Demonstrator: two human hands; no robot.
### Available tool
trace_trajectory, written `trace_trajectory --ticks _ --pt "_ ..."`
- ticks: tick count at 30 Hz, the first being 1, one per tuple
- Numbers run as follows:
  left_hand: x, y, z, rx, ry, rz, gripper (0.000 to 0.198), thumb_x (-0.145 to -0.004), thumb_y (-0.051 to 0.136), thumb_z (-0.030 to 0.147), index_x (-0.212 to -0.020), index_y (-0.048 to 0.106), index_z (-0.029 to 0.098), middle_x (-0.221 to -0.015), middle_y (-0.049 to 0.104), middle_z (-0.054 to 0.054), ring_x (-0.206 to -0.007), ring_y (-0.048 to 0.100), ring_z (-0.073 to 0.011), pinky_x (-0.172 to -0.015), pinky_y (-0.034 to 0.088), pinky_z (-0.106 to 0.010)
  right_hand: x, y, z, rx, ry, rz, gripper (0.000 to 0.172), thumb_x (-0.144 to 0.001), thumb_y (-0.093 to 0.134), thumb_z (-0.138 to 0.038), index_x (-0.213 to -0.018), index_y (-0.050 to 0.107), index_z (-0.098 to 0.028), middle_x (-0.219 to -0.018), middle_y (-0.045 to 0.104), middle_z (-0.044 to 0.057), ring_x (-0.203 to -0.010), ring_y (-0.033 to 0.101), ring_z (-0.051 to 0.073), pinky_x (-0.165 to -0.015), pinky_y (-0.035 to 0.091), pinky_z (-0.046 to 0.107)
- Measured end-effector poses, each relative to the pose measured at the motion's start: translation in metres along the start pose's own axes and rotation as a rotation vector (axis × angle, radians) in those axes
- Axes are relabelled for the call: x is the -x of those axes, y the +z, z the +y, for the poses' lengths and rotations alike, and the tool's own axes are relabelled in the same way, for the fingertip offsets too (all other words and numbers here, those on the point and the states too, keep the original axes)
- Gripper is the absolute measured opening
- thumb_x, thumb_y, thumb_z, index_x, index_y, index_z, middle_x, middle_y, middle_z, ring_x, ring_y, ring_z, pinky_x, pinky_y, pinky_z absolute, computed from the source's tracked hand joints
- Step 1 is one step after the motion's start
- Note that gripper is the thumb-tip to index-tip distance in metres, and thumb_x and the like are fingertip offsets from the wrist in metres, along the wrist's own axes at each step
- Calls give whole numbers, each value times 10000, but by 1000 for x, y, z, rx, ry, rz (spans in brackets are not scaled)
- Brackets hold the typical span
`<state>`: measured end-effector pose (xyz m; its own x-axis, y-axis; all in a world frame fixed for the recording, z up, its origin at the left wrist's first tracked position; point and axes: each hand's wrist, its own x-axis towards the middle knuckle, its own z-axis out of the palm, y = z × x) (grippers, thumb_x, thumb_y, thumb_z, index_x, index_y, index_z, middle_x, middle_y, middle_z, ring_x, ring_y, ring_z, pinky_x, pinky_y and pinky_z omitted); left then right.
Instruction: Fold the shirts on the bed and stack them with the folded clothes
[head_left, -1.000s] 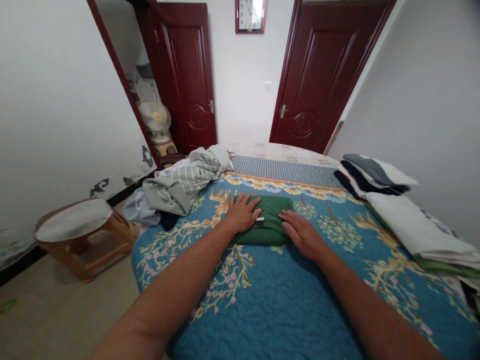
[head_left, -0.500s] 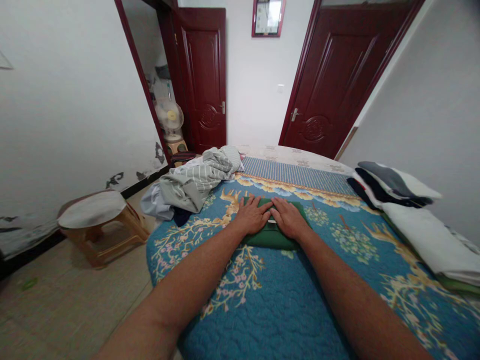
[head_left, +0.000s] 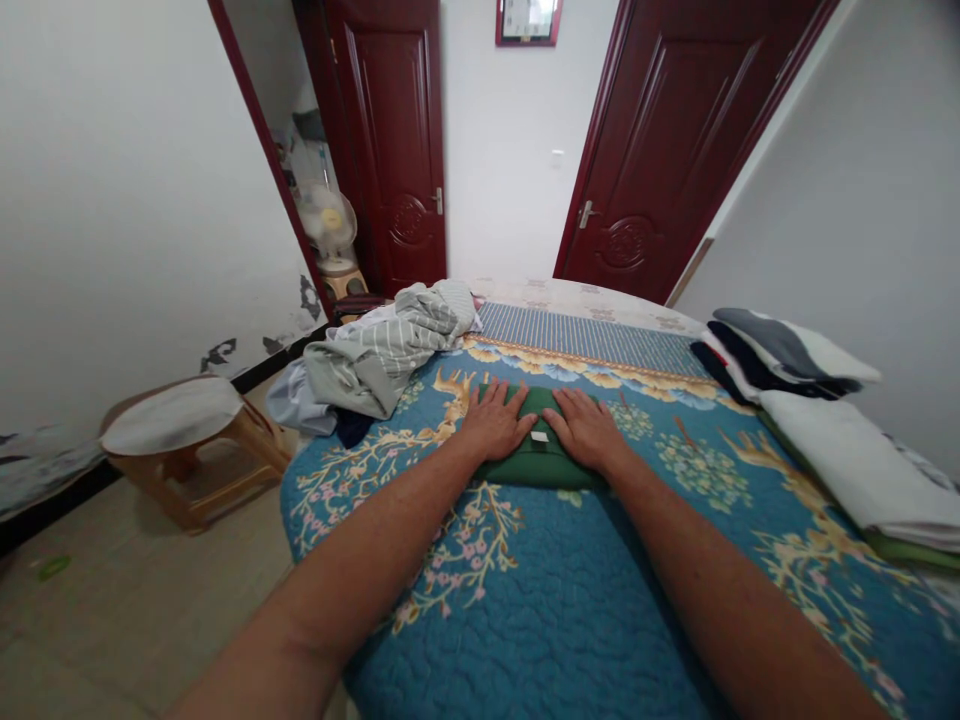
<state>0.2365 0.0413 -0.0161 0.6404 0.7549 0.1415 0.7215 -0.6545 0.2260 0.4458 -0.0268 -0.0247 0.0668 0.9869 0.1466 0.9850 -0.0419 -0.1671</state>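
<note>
A folded green garment (head_left: 541, 466) lies flat on the blue flowered cover (head_left: 570, 580), with a small white label showing near its middle. My left hand (head_left: 495, 420) rests palm down on its left part, fingers stretched out. On the right part lies my right hand (head_left: 585, 426), also flat with the fingers spread. Between the two hands a strip of green cloth and the label are visible. Neither hand grips the cloth.
A loose heap of grey striped clothes (head_left: 375, 360) lies at the table's left edge. Folded clothes (head_left: 795, 350) and a folded white garment (head_left: 855, 460) are stacked on the right. A stool (head_left: 180, 430) stands on the floor at left.
My hands have slid apart toward the two sides of the green garment, uncovering the label between them. The view has tilted slightly downward.
</note>
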Motion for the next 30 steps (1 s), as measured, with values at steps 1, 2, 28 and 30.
trace_trajectory --ticks 1,2,28,30 --pt "1 0 -1 7 -19 -8 814 -1073 269 699 -1718 321 204 -1772 300 -201 -1669 186 -388 -1313 171 -664 1 -1 2 -13 21 -9 713 -1116 272 -601 -1663 432 -173 -1735 388 122 -1618 312 344 -1293 274 619" --pt "2 -1 -3 13 -39 -17 864 -1064 271 718 -1714 312 151 -1778 266 -222 -1672 171 -388 -1316 182 -648 3 -2 4 -30 38 -18 725 -1114 271 -610 -1671 419 -171 -1743 373 119 -1625 297 348 -1291 284 617" --pt "46 12 -37 -124 -34 73 890 -1053 263 653 -1657 366 8 -1738 341 -254 -1639 301 -354 -1318 259 -558 53 -8 13 -193 103 56 785 -1098 311 -671 -1694 382 -165 -1785 270 124 -1647 241 343 -1337 179 560" --pt "52 12 -38 -134 -28 79 878 -1050 256 638 -1648 378 6 -1728 361 -255 -1634 313 -357 -1310 274 -564 59 -11 12 -202 110 52 799 -1092 321 -686 -1697 373 -167 -1787 257 140 -1641 257 345 -1335 167 570"
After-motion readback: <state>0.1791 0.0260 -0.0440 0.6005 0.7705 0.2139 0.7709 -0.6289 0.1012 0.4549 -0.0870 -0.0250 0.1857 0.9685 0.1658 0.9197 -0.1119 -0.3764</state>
